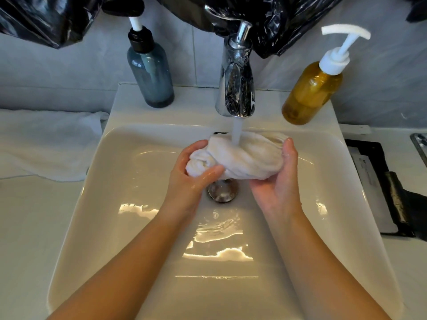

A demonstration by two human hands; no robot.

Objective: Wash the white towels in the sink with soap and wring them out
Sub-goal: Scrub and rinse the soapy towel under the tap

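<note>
Water (236, 132) is running from faucet (236, 88) onto bunched white towel (240, 158), held over sink (115, 204) above drain (223, 190) | left hand (187, 172) is gripping its left end | right hand (277, 181) is cupping its right end, fingers curling behind | spare towel (46, 144) is lying on tabletop (34, 215), left | blue pump bottle (151, 72) and amber pump bottle (309, 93) are flanking faucet

We find one wet towel (240, 158) bunched under running water and a second towel (46, 144) lying off to the left.
The wet towel is a twisted white lump over the far middle of the white sink (138, 227), gripped by the left hand (184, 172) and cupped by the right hand (277, 179). The second towel lies rumpled on the counter left of the sink. We see an amber soap bottle (310, 93) far right and a blue-grey soap bottle (150, 72) far left.
</note>
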